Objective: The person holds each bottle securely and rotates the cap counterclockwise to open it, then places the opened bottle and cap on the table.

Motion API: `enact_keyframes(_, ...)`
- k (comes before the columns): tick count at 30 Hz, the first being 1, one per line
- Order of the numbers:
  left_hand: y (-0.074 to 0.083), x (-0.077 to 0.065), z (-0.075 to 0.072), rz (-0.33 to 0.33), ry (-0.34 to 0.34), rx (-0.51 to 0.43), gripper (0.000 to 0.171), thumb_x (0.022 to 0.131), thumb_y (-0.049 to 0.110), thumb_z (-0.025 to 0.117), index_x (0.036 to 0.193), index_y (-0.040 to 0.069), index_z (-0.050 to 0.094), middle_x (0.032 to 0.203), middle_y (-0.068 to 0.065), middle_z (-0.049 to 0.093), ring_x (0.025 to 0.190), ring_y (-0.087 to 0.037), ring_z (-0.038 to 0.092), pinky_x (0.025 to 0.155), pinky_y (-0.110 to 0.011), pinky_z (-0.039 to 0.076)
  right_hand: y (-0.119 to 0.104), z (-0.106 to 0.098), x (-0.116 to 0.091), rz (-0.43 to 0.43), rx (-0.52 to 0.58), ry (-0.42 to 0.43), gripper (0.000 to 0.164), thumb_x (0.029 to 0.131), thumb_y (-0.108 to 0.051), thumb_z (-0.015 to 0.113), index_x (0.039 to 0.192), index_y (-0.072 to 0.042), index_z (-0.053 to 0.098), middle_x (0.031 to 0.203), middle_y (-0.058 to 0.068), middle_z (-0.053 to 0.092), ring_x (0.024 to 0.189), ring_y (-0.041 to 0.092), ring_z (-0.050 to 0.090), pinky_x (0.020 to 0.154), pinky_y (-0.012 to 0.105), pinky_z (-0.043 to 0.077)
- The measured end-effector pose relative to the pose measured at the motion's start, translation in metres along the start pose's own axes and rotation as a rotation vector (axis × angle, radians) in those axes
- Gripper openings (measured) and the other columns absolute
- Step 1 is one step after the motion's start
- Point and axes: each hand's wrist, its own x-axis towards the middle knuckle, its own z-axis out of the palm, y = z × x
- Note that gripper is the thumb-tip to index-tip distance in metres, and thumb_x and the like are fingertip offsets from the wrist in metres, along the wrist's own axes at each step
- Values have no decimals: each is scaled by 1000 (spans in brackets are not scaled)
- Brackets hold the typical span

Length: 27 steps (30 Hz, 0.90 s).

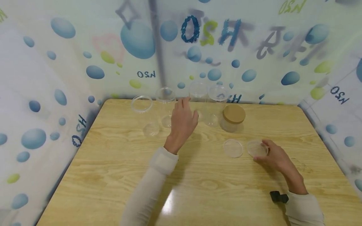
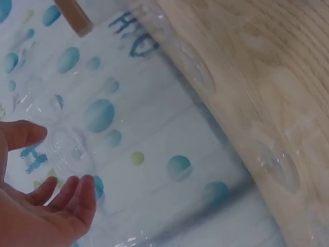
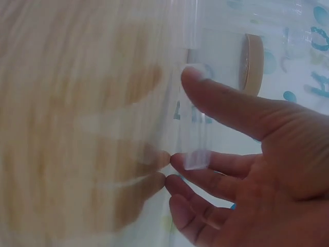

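My right hand (image 1: 278, 157) holds a clear round lid (image 1: 256, 149) by its edges, low over the table. In the right wrist view the thumb and fingers span the lid (image 3: 195, 128) from opposite sides. A second clear lid (image 1: 233, 148) lies flat just left of it. My left hand (image 1: 183, 119) reaches among several tall clear jars, its fingers loosely spread with nothing between them. It is nearest to one open-topped jar (image 1: 166, 95) on its left; another jar (image 1: 199, 91) stands beyond its fingertips. In the left wrist view, thumb and fingers (image 2: 85, 198) are apart.
A clear jar (image 1: 142, 105) stands at the far left of the row, another jar (image 1: 217, 94) at the right. Next to that is a short jar with a brown lid (image 1: 234, 114). A printed wall sheet (image 1: 226, 69) rises behind the wooden table (image 1: 118, 175). A faint clear disc (image 1: 299, 164) lies right.
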Motion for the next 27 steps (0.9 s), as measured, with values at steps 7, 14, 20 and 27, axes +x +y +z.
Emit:
enact_keyframes(7, -4, 17, 22, -302, -267, -367, 97, 87, 45, 74, 154, 2, 18, 154, -20, 29, 133, -38, 42, 102, -51, 45, 3, 3, 2, -60, -74, 27, 82, 77, -24, 85, 134, 19, 43, 125, 42, 49, 106, 54, 52, 82, 59, 46)
enact_keyframes(14, -23, 38, 50, -440, -288, -590, 113, 82, 38, 81, 157, 5, 2, 162, -20, 14, 147, -37, 25, 117, -47, 30, 5, 6, 2, -62, -83, 29, 83, 75, -27, 87, 132, 16, 45, 123, 40, 50, 106, 54, 50, 82, 60, 44)
enact_keyframes(20, -33, 45, 57, -510, -338, -654, 110, 82, 37, 82, 158, 14, 6, 162, -17, 23, 146, -35, 30, 115, -47, 33, 4, 7, 2, -67, -82, 35, 82, 73, -27, 88, 131, 14, 47, 120, 38, 52, 105, 53, 50, 81, 60, 44)
enact_keyframes(27, -32, 43, 57, -461, -360, -671, 94, 86, 37, 78, 154, 12, 19, 159, -13, 31, 144, -33, 33, 114, -47, 34, 5, 5, 1, -42, -70, 20, 91, 75, -27, 86, 139, 17, 37, 126, 41, 47, 111, 59, 44, 85, 64, 42)
